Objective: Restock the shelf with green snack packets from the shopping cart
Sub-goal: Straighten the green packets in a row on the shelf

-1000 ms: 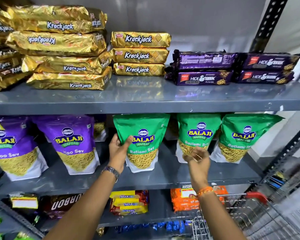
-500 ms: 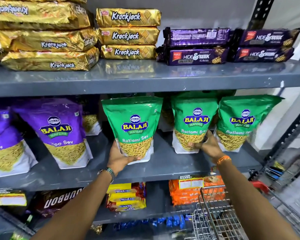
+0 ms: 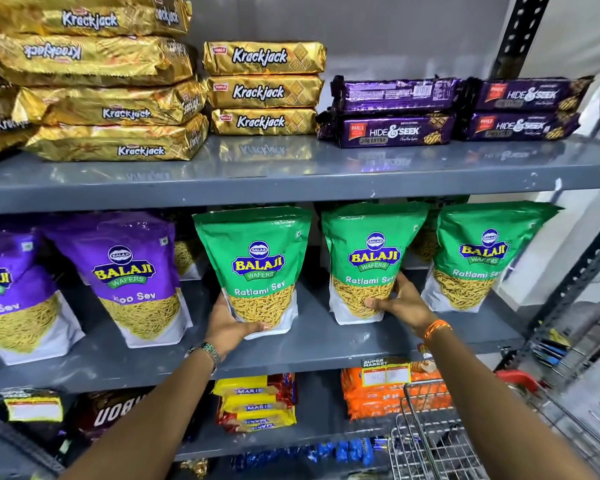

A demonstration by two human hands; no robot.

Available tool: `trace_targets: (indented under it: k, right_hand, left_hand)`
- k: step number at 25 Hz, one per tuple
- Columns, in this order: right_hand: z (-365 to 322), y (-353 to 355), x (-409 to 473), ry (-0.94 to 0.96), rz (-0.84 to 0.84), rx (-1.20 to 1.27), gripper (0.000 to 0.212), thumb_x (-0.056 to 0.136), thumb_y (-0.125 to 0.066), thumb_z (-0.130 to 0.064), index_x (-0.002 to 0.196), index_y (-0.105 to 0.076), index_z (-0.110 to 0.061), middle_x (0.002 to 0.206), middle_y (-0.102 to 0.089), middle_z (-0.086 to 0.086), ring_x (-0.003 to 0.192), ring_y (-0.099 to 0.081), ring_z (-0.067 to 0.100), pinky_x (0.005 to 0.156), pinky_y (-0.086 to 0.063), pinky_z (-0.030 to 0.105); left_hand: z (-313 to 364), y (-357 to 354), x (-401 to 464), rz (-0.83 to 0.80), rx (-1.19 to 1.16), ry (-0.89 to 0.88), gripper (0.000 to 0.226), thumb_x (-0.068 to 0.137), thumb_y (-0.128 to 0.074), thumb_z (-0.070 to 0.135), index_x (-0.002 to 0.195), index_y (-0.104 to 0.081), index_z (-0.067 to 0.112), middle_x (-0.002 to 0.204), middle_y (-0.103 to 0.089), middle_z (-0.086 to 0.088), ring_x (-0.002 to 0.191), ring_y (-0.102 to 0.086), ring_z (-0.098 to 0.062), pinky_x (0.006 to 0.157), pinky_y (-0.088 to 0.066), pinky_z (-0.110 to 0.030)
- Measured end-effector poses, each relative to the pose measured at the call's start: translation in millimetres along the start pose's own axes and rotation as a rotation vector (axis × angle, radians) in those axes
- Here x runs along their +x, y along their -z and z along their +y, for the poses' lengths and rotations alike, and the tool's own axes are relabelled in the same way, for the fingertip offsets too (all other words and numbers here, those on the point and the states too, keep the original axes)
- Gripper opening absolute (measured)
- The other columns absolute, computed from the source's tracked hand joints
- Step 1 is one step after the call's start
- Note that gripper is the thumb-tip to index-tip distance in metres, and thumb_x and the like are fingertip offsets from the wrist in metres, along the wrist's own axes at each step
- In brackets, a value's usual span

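- Store aisle, grey metal rack against a plain wall; middle shelf (image 3: 326, 344) is the work surface, deck bare in front of the packs.
- Three green packets stand upright in a row on that shelf: left green packet (image 3: 257, 268), middle green packet (image 3: 368, 261), right green packet (image 3: 478, 258). More green ones show behind them, partly hidden.
- Left hand (image 3: 231, 325) cups the left green packet at its bottom left corner, fingers curled under the white base, thumb side hidden behind the pack.
- Right hand (image 3: 397, 301) wraps the lower right edge of the middle green packet, fingers across the clear window, thumb up the side.
- Handling guess: stand-up pouches, light, soft film, slick surface, loose crisp contents that crush if squeezed. Best held low at the gusset or by both side seams, not pinched mid-body; the flat base is what keeps them upright.
- Purple packets (image 3: 125, 275) stand just left on the same shelf.
- Gold biscuit packs (image 3: 262, 90) and dark purple biscuit packs (image 3: 392, 129) are stacked on the shelf above.
- Cart (image 3: 433, 445) is at lower right; contents cannot be made out.
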State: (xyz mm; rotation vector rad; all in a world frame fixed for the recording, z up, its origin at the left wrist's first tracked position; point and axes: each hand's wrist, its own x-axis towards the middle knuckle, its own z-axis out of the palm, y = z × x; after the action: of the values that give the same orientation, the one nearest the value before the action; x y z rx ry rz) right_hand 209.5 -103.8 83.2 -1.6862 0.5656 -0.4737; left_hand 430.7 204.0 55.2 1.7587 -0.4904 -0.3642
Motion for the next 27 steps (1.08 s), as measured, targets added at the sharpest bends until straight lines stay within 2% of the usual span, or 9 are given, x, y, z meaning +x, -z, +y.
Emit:
trace_targets:
  k: [1, 4, 9, 12, 16, 20, 22, 25, 27]
  right_hand:
    - [-1, 0, -1, 0.005, 0.003, 0.003, 0.085, 0.060, -0.093, -0.012, 0.133, -0.050, -0.011, 0.128, -0.068, 0.010, 0.121, -0.062, 0.027, 0.089, -0.059, 0.028]
    - [-3, 0, -1, -0.002, -0.002, 0.016, 0.102, 0.044, -0.097, -0.034, 0.133, -0.051, -0.014, 0.127, -0.068, 0.007, 0.121, -0.062, 0.025, 0.099, -0.054, 0.041]
    - [-6, 2, -1, -0.010, -0.039, 0.009, 0.107, 0.041, -0.098, -0.038, 0.133, -0.049, -0.013, 0.127, -0.068, 0.008, 0.121, -0.062, 0.026, 0.103, -0.051, 0.046]
    - [-9, 3, -2, -0.011, -0.055, -0.007, 0.098, 0.049, -0.094, -0.031, 0.134, -0.048, -0.012, 0.124, -0.069, 0.006, 0.120, -0.062, 0.025, 0.104, -0.050, 0.048]
    - [-9, 1, -4, 0.005, -0.049, 0.015, 0.105, 0.042, -0.097, -0.044, 0.132, -0.049, -0.017, 0.123, -0.069, 0.002, 0.121, -0.061, 0.024, 0.102, -0.051, 0.045]
    - [-8, 0, -3, 0.009, -0.054, 0.030, 0.108, 0.040, -0.097, -0.045, 0.133, -0.049, -0.016, 0.123, -0.069, 0.002, 0.121, -0.061, 0.025, 0.104, -0.050, 0.048]
    - [-8, 0, -3, 0.000, -0.055, 0.040, 0.111, 0.039, -0.097, -0.046, 0.134, -0.048, -0.016, 0.125, -0.068, 0.004, 0.122, -0.060, 0.026, 0.105, -0.049, 0.049]
    - [-11, -1, -5, -0.008, -0.048, 0.053, 0.115, 0.038, -0.097, -0.047, 0.135, -0.045, -0.016, 0.129, -0.065, 0.006, 0.125, -0.057, 0.027, 0.107, -0.047, 0.050]
    - [-14, -1, -12, -0.035, -0.007, 0.058, 0.117, 0.038, -0.096, -0.045, 0.136, -0.041, -0.014, 0.132, -0.060, 0.004, 0.127, -0.054, 0.025, 0.108, -0.046, 0.047]
  left_hand:
    - [0, 0, 1, -0.003, 0.003, 0.002, 0.099, 0.040, -0.100, 0.005, 0.127, -0.052, 0.013, 0.118, -0.072, -0.004, 0.111, -0.069, -0.022, 0.097, -0.056, -0.041]
    - [-2, 0, 4, -0.013, -0.012, 0.007, 0.097, 0.043, -0.099, 0.001, 0.127, -0.052, 0.011, 0.118, -0.072, -0.005, 0.110, -0.069, -0.022, 0.097, -0.056, -0.041]
    - [-4, 4, 4, -0.032, -0.006, 0.017, 0.097, 0.041, -0.100, 0.005, 0.125, -0.053, 0.014, 0.118, -0.072, -0.005, 0.110, -0.069, -0.023, 0.096, -0.056, -0.043]
    - [-4, 6, 5, -0.034, -0.006, 0.018, 0.099, 0.038, -0.101, 0.010, 0.124, -0.053, 0.015, 0.117, -0.072, -0.004, 0.110, -0.069, -0.023, 0.096, -0.056, -0.043]
    - [-2, 3, 3, -0.030, -0.006, 0.007, 0.094, 0.042, -0.099, 0.001, 0.122, -0.052, 0.015, 0.115, -0.072, -0.004, 0.108, -0.069, -0.020, 0.087, -0.057, -0.029]
    - [-1, -1, 3, -0.024, -0.012, -0.010, 0.092, 0.045, -0.097, -0.004, 0.123, -0.052, 0.013, 0.112, -0.071, -0.001, 0.107, -0.069, -0.018, 0.081, -0.056, -0.021]
    - [-1, -1, 2, -0.033, -0.010, 0.002, 0.092, 0.043, -0.098, -0.001, 0.122, -0.053, 0.014, 0.112, -0.072, -0.001, 0.107, -0.069, -0.019, 0.083, -0.058, -0.025]
    - [-2, 3, 1, -0.030, -0.011, 0.016, 0.098, 0.037, -0.101, 0.010, 0.122, -0.054, 0.016, 0.116, -0.073, -0.003, 0.109, -0.070, -0.022, 0.093, -0.058, -0.040]
    - [-5, 5, 1, -0.024, -0.014, 0.011, 0.102, 0.034, -0.102, 0.015, 0.124, -0.053, 0.016, 0.117, -0.073, -0.004, 0.110, -0.070, -0.023, 0.095, -0.057, -0.044]
